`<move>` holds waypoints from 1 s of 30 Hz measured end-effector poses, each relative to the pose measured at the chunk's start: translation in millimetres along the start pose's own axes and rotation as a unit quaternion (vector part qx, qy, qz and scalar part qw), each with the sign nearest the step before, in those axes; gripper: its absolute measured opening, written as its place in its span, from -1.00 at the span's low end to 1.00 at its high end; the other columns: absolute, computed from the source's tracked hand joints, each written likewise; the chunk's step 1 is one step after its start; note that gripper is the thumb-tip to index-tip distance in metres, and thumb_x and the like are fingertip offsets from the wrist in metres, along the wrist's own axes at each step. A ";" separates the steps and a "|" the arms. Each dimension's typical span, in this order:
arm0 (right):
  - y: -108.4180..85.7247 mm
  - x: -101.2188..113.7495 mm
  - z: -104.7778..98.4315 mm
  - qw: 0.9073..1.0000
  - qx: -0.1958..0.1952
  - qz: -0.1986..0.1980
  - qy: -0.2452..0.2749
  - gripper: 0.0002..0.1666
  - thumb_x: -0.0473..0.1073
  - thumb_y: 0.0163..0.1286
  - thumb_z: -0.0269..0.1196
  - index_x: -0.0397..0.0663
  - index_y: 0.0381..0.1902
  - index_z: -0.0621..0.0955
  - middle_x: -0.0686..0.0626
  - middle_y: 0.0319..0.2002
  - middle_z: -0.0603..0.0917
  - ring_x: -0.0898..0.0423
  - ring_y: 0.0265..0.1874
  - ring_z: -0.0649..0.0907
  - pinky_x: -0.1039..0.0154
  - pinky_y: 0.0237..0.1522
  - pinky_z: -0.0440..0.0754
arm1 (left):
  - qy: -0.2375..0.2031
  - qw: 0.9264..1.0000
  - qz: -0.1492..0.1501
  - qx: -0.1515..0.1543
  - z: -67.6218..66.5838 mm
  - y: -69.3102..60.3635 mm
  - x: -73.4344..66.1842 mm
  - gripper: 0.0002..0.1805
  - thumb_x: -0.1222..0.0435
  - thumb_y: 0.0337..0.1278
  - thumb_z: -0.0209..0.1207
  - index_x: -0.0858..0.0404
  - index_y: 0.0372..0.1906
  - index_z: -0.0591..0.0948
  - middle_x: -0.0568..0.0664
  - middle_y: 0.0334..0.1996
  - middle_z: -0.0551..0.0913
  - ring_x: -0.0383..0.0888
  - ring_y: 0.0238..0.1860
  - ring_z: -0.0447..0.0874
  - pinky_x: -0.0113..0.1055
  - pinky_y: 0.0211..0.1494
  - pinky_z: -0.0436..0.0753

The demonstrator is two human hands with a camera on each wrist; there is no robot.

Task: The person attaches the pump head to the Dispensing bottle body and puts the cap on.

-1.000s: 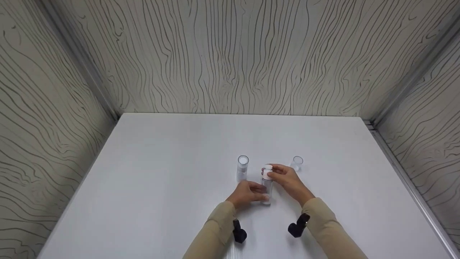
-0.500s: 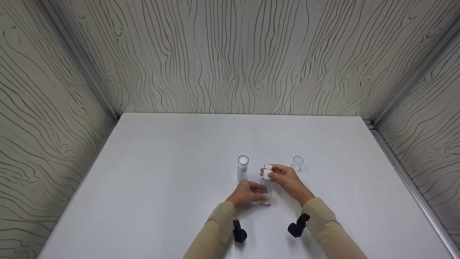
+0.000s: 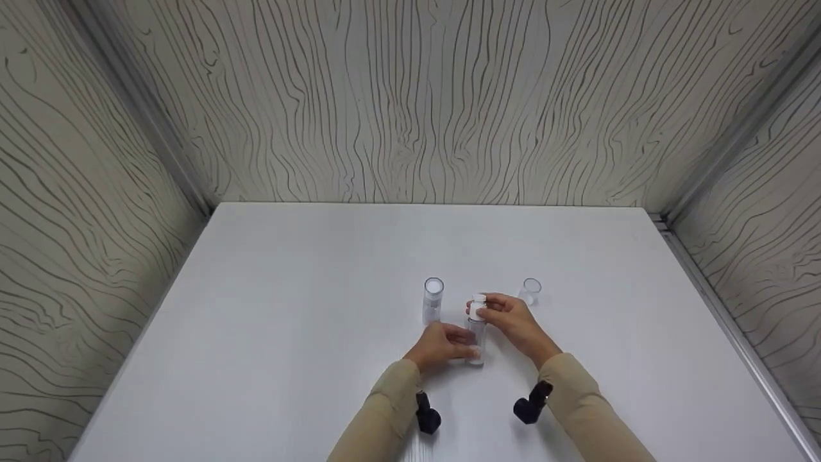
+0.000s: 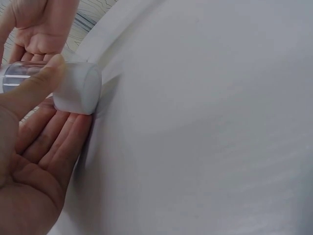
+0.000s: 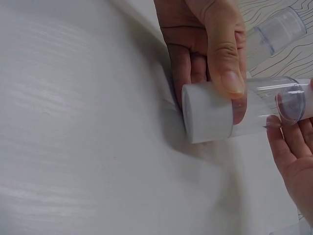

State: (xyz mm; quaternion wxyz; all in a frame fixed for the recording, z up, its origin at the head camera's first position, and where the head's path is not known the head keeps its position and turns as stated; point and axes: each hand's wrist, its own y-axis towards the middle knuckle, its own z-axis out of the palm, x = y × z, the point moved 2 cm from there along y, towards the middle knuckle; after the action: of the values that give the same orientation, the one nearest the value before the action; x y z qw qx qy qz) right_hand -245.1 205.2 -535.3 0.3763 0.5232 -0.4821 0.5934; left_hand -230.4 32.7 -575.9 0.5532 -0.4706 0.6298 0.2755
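Note:
In the head view a clear airless-type bottle with a white base stands upright on the white table. My left hand grips its lower part, with the thumb across the front and the fingers behind. At the top, my right hand pinches a white pump top at the bottle's mouth. Whether that top is fully seated cannot be told. The left wrist view shows the left thumb lying along the clear wall beside the white base.
Just left of the held bottle stands a second clear bottle with white inside. A small clear cap sits beyond the right hand. The white table meets wood-patterned walls at the back and sides.
Both hands keep their places on the bottle. The right fingertips shift slightly around the white top; the other bottle and the clear cap stay where they were.

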 end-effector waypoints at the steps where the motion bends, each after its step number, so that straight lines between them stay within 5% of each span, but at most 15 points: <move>1: 0.3 -0.5 0.0 1.000 -0.001 -0.001 0.001 -0.41 -0.35 0.30 0.20 -0.59 0.21 0.33 0.27 -0.26 0.71 0.42 -0.20 0.67 0.54 -0.10 0.61 | 0.000 1.000 0.000 0.000 0.2 0.2 0.3 -0.62 0.30 -0.12 0.45 0.36 -0.12 0.71 0.19 -0.17 0.78 -0.03 -0.14 0.78 -0.40 -0.12 0.70; 22: 0.6 0.7 4.1 0.995 -0.089 0.018 -0.042 -0.50 -0.34 0.21 0.32 -0.47 0.08 0.47 0.16 -0.30 0.67 0.37 -0.29 0.62 0.53 -0.19 0.60 | -0.007 1.000 0.002 0.001 0.8 -1.8 -2.3 -0.62 0.31 -0.10 0.44 0.36 -0.10 0.70 0.20 -0.16 0.77 0.01 -0.10 0.78 -0.36 -0.06 0.71; 30: 2.0 -0.8 2.7 0.995 -0.088 0.022 -0.047 -0.47 -0.32 0.19 0.33 -0.47 0.08 0.47 0.20 -0.34 0.67 0.37 -0.30 0.63 0.52 -0.20 0.60 | -0.001 1.000 -0.002 0.000 -0.2 -3.5 -3.5 -0.62 0.30 -0.09 0.43 0.35 -0.10 0.70 0.18 -0.15 0.77 -0.01 -0.11 0.78 -0.36 -0.06 0.71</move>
State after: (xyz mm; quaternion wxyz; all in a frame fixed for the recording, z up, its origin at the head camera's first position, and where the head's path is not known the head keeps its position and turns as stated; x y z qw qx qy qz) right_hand -246.2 202.1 -536.5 0.3851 0.5042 -0.5612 0.5316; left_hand -227.5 32.1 -571.9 0.5539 -0.4717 0.6286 0.2751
